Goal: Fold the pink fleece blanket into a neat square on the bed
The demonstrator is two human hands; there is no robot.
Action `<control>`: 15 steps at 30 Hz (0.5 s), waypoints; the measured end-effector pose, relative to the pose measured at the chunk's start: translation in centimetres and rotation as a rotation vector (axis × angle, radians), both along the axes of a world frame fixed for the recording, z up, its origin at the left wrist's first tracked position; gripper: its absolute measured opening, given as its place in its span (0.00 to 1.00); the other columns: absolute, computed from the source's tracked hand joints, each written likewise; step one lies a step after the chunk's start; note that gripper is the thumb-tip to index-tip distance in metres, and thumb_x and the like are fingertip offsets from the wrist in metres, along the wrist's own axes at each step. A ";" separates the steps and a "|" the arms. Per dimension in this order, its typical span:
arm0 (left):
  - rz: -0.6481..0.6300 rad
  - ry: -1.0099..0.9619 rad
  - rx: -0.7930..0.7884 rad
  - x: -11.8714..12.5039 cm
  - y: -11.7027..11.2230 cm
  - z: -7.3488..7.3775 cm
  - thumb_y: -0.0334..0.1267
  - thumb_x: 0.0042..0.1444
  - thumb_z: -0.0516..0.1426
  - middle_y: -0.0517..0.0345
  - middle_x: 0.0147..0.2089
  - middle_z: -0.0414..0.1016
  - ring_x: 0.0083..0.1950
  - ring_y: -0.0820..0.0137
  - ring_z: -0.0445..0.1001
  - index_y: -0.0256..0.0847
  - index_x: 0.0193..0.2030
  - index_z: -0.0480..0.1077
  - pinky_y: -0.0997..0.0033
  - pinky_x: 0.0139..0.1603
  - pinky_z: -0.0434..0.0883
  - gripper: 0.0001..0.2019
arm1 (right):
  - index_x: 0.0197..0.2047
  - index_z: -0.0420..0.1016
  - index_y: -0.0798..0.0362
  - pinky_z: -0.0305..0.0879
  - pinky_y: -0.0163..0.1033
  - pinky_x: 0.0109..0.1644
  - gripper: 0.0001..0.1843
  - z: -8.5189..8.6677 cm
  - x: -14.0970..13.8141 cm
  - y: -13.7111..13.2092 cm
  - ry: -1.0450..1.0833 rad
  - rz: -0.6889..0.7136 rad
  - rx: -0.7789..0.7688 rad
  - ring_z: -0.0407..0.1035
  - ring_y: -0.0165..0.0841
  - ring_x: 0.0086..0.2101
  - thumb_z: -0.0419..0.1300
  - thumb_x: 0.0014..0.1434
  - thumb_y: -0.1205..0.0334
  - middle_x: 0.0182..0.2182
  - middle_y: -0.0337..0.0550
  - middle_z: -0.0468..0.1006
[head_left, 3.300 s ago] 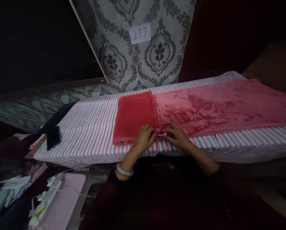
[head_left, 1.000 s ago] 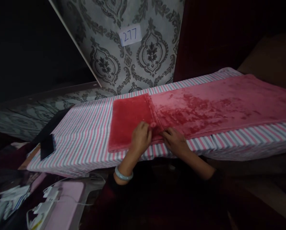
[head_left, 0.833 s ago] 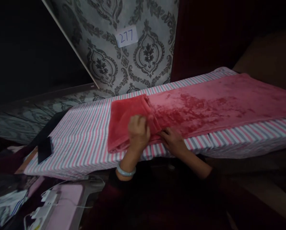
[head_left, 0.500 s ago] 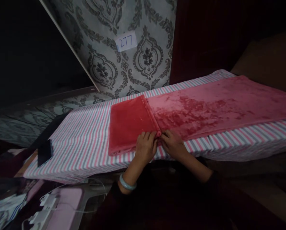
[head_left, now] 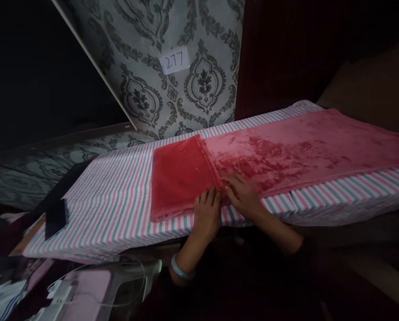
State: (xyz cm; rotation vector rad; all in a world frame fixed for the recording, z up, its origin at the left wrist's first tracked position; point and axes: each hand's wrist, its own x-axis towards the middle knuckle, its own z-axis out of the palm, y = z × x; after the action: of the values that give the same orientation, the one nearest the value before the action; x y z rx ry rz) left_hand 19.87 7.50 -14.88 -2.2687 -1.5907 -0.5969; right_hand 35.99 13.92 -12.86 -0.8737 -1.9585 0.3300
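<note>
Right now both hands lie flat and open, side by side, at the near edge of a red plush cloth (head_left: 253, 154) spread along a striped table cover (head_left: 119, 196). Neither grips anything: the fingers are stretched out and pressed down on the fabric. The left hand (head_left: 206, 214) rests on the near margin of the folded-over, darker red end of the cloth, its fingertips just short of the fold line. A pale bangle (head_left: 181, 272) circles its wrist, below the table edge. The right hand (head_left: 243, 196) lies just beside it, almost touching, on the paler, shinier stretch of cloth that runs away to the right of the hands.

That fold line runs from between the two hands straight away toward the far edge of the table. Left of the left hand, the folded flap ends in a straight edge, and beyond it the striped cover lies bare for a good stretch. Further left still, at the cover's corner, sits a dark phone (head_left: 56, 217), well apart from the hands. Right of the right hand, the cloth's near edge runs close along the table's near edge, leaving only a narrow strip of stripes. Beyond the hands, a patterned panel (head_left: 159, 89) bearing a paper label (head_left: 174, 59) reading 277 leans behind the table.
</note>
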 end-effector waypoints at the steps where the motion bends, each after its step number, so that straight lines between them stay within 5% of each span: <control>1: -0.002 0.007 -0.004 -0.1 -0.1 0.1 0.29 0.63 0.54 0.40 0.64 0.76 0.59 0.52 0.74 0.35 0.64 0.70 0.51 0.54 0.72 0.22 | 0.54 0.77 0.50 0.70 0.50 0.58 0.17 0.4 -0.5 0.9 0.002 0.032 -0.009 0.73 0.42 0.52 0.52 0.68 0.67 0.50 0.51 0.79; 5: 0.003 0.005 -0.034 -0.4 -0.5 0.4 0.29 0.63 0.55 0.40 0.65 0.74 0.60 0.55 0.74 0.36 0.66 0.68 0.52 0.58 0.73 0.24 | 0.55 0.78 0.52 0.71 0.48 0.58 0.19 1.1 -2.6 6.8 -0.020 0.095 -0.149 0.75 0.40 0.51 0.56 0.63 0.68 0.51 0.50 0.80; 10: -0.006 -0.010 -0.005 -0.3 -0.7 0.3 0.33 0.63 0.56 0.43 0.65 0.75 0.61 0.53 0.74 0.38 0.67 0.68 0.51 0.57 0.74 0.24 | 0.65 0.73 0.55 0.72 0.43 0.57 0.27 2.4 -5.6 15.0 -0.126 -0.011 -0.352 0.76 0.39 0.51 0.59 0.63 0.67 0.56 0.52 0.80; 15: 0.006 -0.026 0.015 -0.2 -0.7 -0.7 0.33 0.64 0.56 0.46 0.64 0.76 0.60 0.55 0.74 0.39 0.66 0.69 0.54 0.56 0.73 0.23 | 0.71 0.66 0.53 0.71 0.41 0.56 0.29 3.5 -8.9 19.7 -0.229 -0.077 -0.438 0.76 0.41 0.53 0.56 0.68 0.62 0.57 0.52 0.79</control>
State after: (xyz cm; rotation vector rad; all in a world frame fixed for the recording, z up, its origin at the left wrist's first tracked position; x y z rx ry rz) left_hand 19.72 6.84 -15.56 -2.2532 -1.5997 -0.6370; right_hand 27.08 33.63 -9.39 -1.3121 -2.0902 0.6539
